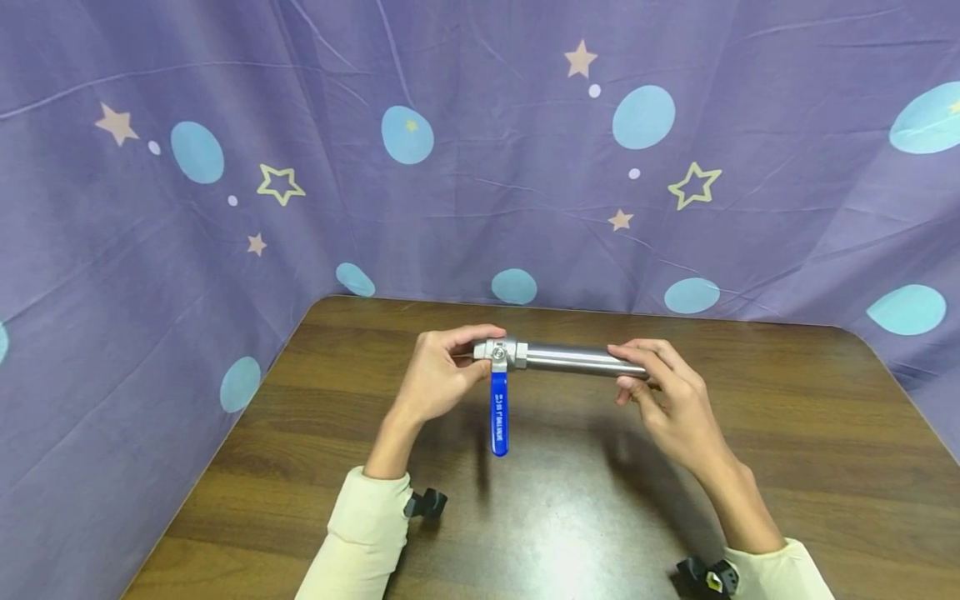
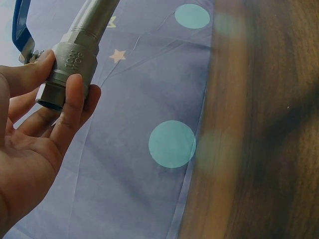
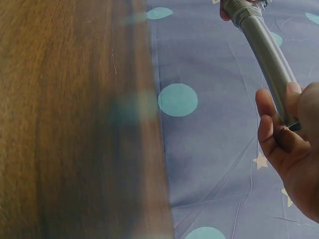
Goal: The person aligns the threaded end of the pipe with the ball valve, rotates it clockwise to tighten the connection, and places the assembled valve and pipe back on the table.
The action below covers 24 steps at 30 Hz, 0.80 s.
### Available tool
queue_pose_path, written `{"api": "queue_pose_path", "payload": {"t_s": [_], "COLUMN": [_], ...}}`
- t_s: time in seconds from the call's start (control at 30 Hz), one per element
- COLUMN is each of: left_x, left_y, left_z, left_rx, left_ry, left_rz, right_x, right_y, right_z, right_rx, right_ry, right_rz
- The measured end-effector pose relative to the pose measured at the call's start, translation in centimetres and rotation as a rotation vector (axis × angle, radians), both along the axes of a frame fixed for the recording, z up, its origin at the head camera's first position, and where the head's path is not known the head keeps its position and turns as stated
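A metal ball valve (image 1: 514, 353) with a long blue lever handle (image 1: 499, 417) is joined to a shiny steel pipe (image 1: 570, 359), both held level above the table. My left hand (image 1: 441, 371) grips the valve body at its left end, thumb and fingers on opposite sides. In the left wrist view the hexagonal open end of the valve (image 2: 51, 95) shows between the fingers. With fingertips and thumb, my right hand (image 1: 675, 400) holds the free right end of the pipe (image 3: 271, 64). The lever points down toward my body in the head view.
The brown wooden table (image 1: 300, 467) has rounded far corners. Behind and to the left hangs a purple curtain (image 1: 480, 225) with stars and blue dots, right along the table's edges. Black straps with small devices (image 1: 426, 504) sit at both wrists.
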State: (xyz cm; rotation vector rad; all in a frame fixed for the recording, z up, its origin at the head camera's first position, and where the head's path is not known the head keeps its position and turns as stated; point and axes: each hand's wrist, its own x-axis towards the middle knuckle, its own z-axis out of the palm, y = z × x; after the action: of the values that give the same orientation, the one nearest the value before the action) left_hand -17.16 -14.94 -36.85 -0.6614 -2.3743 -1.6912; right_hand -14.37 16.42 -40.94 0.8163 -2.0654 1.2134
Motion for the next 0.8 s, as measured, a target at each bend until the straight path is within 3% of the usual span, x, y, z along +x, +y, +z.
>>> {"api": "queue_pose_path", "payload": {"t_s": [0.27, 0.8], "left_x": [0.03, 0.01], "left_y": [0.07, -0.10], "left_z": [-0.01, 0.07], "left_rx": [-0.008, -0.004], "left_ry": [0.006, 0.010], "left_rz": [0.007, -0.004], "right_x": [0.10, 0.00], "right_y": [0.34, -0.14], "right_z": [0.02, 0.25], "right_rx": [0.062, -0.057], "right_ry": [-0.023, 0.043], "right_rz": [-0.043, -0.007]}}
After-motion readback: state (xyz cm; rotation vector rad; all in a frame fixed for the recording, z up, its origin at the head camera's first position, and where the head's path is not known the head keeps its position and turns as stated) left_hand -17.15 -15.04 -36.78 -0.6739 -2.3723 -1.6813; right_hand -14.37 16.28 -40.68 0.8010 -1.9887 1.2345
